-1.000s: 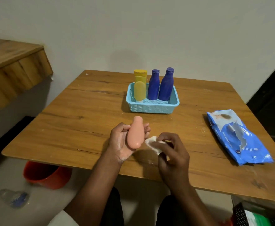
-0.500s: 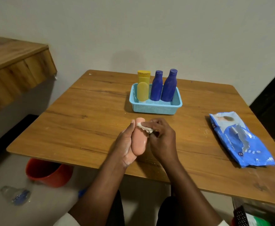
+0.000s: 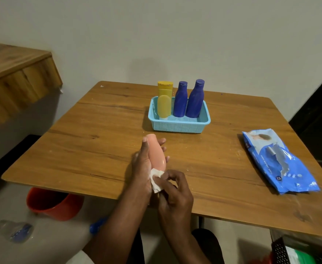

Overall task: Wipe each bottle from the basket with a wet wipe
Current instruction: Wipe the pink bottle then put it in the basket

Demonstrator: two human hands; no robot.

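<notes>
- Desk [image 3: 99,149]: wooden, carries everything below.
- Wipes pack [image 3: 278,162]: blue, lying flat at right.
- Basket [image 3: 179,126]: light blue, holding two yellow bottles [image 3: 164,103] and two blue bottles [image 3: 188,100], all upright.
- Left hand [image 3: 144,164]: wrapped around the peach bottle [image 3: 156,151], held above the desk's near edge.
- Right hand [image 3: 175,193]: fingers pinching the wet wipe [image 3: 155,180] against the bottle's lower end.

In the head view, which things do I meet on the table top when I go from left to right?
Pink bottle in the left hand → light blue basket → blue wipes pack.
</notes>
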